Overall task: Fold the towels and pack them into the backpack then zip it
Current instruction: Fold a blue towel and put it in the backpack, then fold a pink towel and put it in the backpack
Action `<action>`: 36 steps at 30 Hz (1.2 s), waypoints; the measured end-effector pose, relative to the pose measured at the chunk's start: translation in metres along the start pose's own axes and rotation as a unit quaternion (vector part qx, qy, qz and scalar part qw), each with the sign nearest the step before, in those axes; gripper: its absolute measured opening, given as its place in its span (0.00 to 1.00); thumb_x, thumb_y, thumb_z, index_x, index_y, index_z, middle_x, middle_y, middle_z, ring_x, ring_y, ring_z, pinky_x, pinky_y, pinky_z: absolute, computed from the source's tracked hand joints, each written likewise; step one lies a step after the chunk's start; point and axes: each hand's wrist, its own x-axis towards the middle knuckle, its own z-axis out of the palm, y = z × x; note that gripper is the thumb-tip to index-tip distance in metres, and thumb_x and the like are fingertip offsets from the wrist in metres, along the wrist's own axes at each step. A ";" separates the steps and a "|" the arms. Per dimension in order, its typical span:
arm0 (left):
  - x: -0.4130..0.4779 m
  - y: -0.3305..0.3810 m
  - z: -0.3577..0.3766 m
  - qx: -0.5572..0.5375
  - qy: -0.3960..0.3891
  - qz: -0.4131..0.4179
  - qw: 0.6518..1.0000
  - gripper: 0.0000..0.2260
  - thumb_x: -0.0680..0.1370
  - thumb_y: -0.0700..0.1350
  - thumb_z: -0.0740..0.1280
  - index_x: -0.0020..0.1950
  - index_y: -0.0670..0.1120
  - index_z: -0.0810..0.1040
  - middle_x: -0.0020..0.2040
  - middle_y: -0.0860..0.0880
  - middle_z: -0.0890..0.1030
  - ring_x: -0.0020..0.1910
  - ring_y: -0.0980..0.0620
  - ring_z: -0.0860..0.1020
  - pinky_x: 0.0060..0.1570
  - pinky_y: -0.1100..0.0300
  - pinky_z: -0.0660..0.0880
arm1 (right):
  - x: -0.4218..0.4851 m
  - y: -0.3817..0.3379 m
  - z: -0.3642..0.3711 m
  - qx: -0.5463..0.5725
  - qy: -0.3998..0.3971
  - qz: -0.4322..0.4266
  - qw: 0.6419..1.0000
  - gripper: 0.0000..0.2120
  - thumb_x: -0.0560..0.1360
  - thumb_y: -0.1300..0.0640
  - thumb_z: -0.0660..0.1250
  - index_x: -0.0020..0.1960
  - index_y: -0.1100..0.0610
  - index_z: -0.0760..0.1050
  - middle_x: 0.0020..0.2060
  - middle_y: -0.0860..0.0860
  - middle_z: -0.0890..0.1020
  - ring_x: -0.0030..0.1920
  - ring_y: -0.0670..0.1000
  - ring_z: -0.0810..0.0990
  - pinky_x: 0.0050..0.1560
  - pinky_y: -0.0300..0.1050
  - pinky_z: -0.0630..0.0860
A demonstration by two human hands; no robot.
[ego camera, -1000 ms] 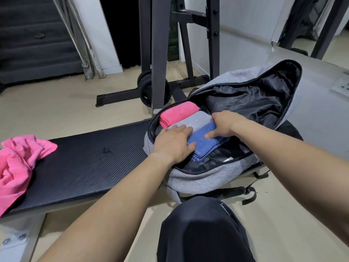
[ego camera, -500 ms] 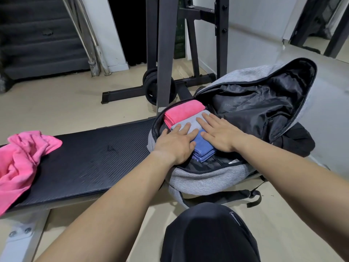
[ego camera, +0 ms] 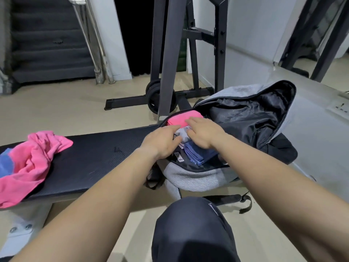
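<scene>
The backpack [ego camera: 190, 176] sits at the right end of the worktop [ego camera: 98, 154], flap [ego camera: 245, 118] thrown wide and zip undone. Inside, three folded towels lie in a row: pink towel [ego camera: 181, 118] farthest, grey towel [ego camera: 182, 134] in the middle, blue towel [ego camera: 198, 154] nearest. The left hand [ego camera: 162, 142] and right hand [ego camera: 204, 131] both rest flat at the grey towel. Each grip is spread, fingers straight, pressing down and clasping nothing. At the worktop's left end a loose pink towel [ego camera: 32, 159] lies crumpled over a loose blue one [ego camera: 5, 163], neither folded. Assessment: packing is part done. Three towels are in, at least two remain to fold and pack, and the zip is not yet closed.
</scene>
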 end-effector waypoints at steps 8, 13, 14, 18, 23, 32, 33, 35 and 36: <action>-0.095 -0.101 -0.065 0.042 0.023 -0.154 0.987 0.26 0.83 0.57 0.57 0.79 0.49 0.62 0.71 0.44 0.74 0.71 0.43 0.71 0.67 0.48 0.70 | 0.020 -0.129 -0.034 0.024 0.064 -0.077 0.995 0.24 0.81 0.48 0.56 0.75 0.54 0.67 0.72 0.54 0.71 0.68 0.58 0.71 0.66 0.53 0.70; -0.161 -0.183 -0.087 0.044 0.059 -0.232 0.970 0.26 0.82 0.55 0.59 0.78 0.46 0.63 0.75 0.45 0.70 0.73 0.44 0.69 0.70 0.48 0.68 | 0.043 -0.232 -0.023 0.042 0.058 -0.140 0.988 0.23 0.82 0.47 0.55 0.74 0.54 0.68 0.70 0.53 0.72 0.69 0.57 0.71 0.65 0.54 0.71; -0.173 -0.199 -0.089 0.046 0.069 -0.244 0.966 0.25 0.82 0.55 0.60 0.77 0.46 0.65 0.73 0.45 0.72 0.71 0.43 0.70 0.68 0.48 0.69 | 0.048 -0.253 -0.018 0.042 0.054 -0.155 0.985 0.23 0.82 0.47 0.55 0.74 0.54 0.68 0.70 0.53 0.72 0.68 0.57 0.72 0.65 0.53 0.71; -0.214 -0.252 -0.097 0.058 0.130 -0.273 0.951 0.18 0.81 0.50 0.60 0.69 0.45 0.73 0.67 0.45 0.76 0.65 0.41 0.73 0.59 0.47 0.73 | 0.069 -0.329 0.005 0.039 0.030 -0.208 0.977 0.23 0.82 0.47 0.56 0.74 0.53 0.67 0.69 0.53 0.71 0.68 0.58 0.72 0.65 0.55 0.72; -0.250 -0.307 -0.095 0.089 0.207 -0.353 0.908 0.20 0.80 0.47 0.64 0.71 0.43 0.73 0.71 0.44 0.74 0.70 0.41 0.69 0.66 0.48 0.68 | 0.098 -0.398 0.030 0.045 0.018 -0.254 0.966 0.23 0.81 0.50 0.58 0.74 0.54 0.66 0.69 0.54 0.71 0.69 0.59 0.70 0.66 0.54 0.70; -0.277 -0.360 -0.083 -0.020 0.137 -0.395 0.908 0.24 0.78 0.56 0.62 0.73 0.51 0.71 0.73 0.51 0.72 0.71 0.46 0.69 0.67 0.49 0.70 | 0.151 -0.454 0.064 0.003 -0.035 -0.307 0.951 0.35 0.76 0.49 0.64 0.80 0.43 0.54 0.80 0.52 0.55 0.77 0.61 0.58 0.74 0.58 0.62; -0.276 -0.362 -0.080 -0.027 0.122 -0.396 0.910 0.23 0.78 0.58 0.62 0.72 0.52 0.73 0.71 0.51 0.73 0.70 0.46 0.70 0.66 0.48 0.70 | 0.154 -0.456 0.067 -0.003 -0.054 -0.305 0.951 0.31 0.77 0.48 0.64 0.78 0.44 0.59 0.78 0.53 0.59 0.74 0.62 0.63 0.72 0.57 0.64; -0.272 -0.361 -0.078 -0.040 0.099 -0.407 0.907 0.21 0.78 0.63 0.58 0.61 0.51 0.76 0.65 0.50 0.77 0.65 0.45 0.73 0.63 0.47 0.71 | 0.156 -0.454 0.071 -0.003 -0.072 -0.295 0.953 0.24 0.76 0.48 0.65 0.72 0.46 0.70 0.72 0.54 0.66 0.67 0.63 0.71 0.66 0.55 0.69; -0.270 -0.360 -0.078 -0.047 0.089 -0.416 0.904 0.20 0.78 0.65 0.56 0.55 0.51 0.76 0.61 0.49 0.78 0.62 0.45 0.73 0.61 0.46 0.72 | 0.156 -0.451 0.071 0.007 -0.068 -0.292 0.954 0.21 0.76 0.48 0.66 0.69 0.48 0.72 0.70 0.55 0.67 0.65 0.62 0.74 0.63 0.53 0.71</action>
